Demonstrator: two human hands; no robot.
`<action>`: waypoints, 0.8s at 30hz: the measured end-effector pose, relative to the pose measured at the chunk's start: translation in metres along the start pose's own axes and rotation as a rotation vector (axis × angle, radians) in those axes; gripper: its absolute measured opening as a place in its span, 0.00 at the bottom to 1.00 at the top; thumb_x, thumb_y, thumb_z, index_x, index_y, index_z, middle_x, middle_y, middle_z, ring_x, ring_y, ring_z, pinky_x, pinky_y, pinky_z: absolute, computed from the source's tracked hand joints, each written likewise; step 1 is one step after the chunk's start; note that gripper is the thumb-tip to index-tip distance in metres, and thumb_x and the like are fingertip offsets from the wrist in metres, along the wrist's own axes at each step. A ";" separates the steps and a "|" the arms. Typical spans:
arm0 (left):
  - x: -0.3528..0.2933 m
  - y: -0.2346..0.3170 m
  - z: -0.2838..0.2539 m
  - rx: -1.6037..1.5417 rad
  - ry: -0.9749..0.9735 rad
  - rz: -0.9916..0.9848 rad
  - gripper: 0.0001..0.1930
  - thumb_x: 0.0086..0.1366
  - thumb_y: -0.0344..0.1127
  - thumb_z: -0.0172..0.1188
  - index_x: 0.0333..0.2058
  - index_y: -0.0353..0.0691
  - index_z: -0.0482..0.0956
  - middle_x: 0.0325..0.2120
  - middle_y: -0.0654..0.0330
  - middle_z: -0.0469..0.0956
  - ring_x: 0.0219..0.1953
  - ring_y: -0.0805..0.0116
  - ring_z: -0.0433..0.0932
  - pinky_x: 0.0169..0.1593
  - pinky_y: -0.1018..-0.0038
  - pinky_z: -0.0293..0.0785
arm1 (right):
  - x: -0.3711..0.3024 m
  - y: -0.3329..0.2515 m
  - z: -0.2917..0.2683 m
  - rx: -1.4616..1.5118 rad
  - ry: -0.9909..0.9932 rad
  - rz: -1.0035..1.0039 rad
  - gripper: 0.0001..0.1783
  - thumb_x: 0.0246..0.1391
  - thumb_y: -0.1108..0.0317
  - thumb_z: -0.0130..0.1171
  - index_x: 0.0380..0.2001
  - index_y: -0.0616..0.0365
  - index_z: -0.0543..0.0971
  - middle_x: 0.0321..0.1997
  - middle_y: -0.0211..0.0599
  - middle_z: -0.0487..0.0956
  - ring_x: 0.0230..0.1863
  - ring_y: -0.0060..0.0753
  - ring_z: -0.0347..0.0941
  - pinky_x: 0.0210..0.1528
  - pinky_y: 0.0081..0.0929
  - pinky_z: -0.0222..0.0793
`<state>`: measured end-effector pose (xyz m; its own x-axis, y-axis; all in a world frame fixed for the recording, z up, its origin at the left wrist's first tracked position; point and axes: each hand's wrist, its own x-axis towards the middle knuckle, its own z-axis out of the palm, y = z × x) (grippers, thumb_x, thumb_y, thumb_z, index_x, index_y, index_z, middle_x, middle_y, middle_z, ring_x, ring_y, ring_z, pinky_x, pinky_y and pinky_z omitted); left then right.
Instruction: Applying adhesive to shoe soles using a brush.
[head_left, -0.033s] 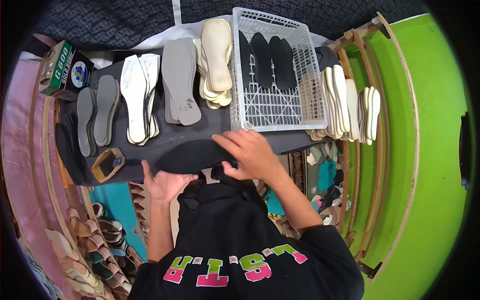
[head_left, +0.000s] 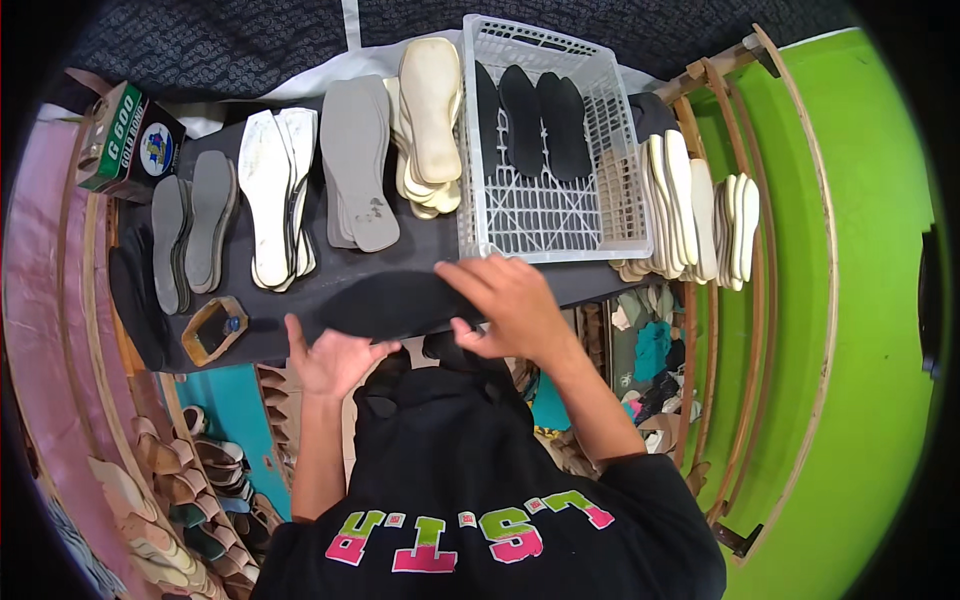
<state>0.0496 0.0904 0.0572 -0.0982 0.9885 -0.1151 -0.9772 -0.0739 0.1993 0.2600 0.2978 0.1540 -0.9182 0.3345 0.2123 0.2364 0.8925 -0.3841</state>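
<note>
A black shoe insole (head_left: 400, 305) lies lengthwise across the near edge of the dark cloth-covered table (head_left: 285, 315). My right hand (head_left: 512, 305) grips its right end, fingers over the top and thumb at the near edge. Palm up, my left hand (head_left: 335, 362) is at the insole's near left side, thumb spread away from the other fingers; whether it touches the insole is hard to tell. Beyond my right hand stands a white plastic basket (head_left: 555, 247) with several black insoles (head_left: 520, 120) inside.
Stacks of grey insoles (head_left: 357, 150), white insoles (head_left: 268, 190) and cream insoles (head_left: 432, 110) line the table's far side. More cream insoles (head_left: 672, 200) stand right of the basket. An open cardboard box (head_left: 213, 345) and a green can (head_left: 130, 140) are at the left. Wooden rails (head_left: 800, 300) flank the right wall.
The black insole and my right hand have shifted slightly to the right and away from me. My left hand stays almost in place.
</note>
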 end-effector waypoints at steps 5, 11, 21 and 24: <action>0.087 -0.020 0.033 -0.008 -0.332 0.016 0.57 0.70 0.82 0.39 0.79 0.37 0.53 0.76 0.43 0.61 0.77 0.47 0.61 0.78 0.41 0.53 | -0.015 0.035 -0.044 0.125 0.205 0.288 0.39 0.43 0.65 0.76 0.63 0.58 0.79 0.49 0.47 0.84 0.49 0.53 0.83 0.53 0.44 0.79; 0.207 -0.051 0.119 0.357 -0.042 0.003 0.52 0.75 0.74 0.39 0.81 0.37 0.48 0.79 0.44 0.55 0.80 0.49 0.54 0.81 0.52 0.45 | -0.025 0.132 -0.030 0.343 0.370 0.545 0.41 0.48 0.61 0.81 0.64 0.64 0.78 0.50 0.52 0.85 0.47 0.47 0.85 0.49 0.39 0.82; 0.376 -0.093 0.114 0.534 0.618 0.154 0.46 0.74 0.67 0.47 0.81 0.47 0.49 0.79 0.51 0.56 0.79 0.52 0.55 0.77 0.50 0.43 | 0.044 0.254 0.000 1.070 0.145 0.991 0.42 0.68 0.36 0.62 0.64 0.66 0.75 0.50 0.41 0.81 0.46 0.33 0.80 0.47 0.35 0.82; 0.407 -0.090 0.106 0.613 0.695 0.198 0.45 0.74 0.65 0.48 0.80 0.44 0.53 0.78 0.50 0.59 0.78 0.52 0.57 0.77 0.53 0.45 | 0.067 0.272 0.009 1.205 0.031 1.064 0.44 0.70 0.32 0.56 0.66 0.65 0.72 0.58 0.46 0.77 0.53 0.42 0.79 0.55 0.44 0.81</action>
<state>0.1178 0.5137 0.0960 -0.5351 0.6511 -0.5383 -0.6804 0.0455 0.7314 0.2606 0.5606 0.0558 -0.4983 0.6364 -0.5888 0.3422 -0.4796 -0.8080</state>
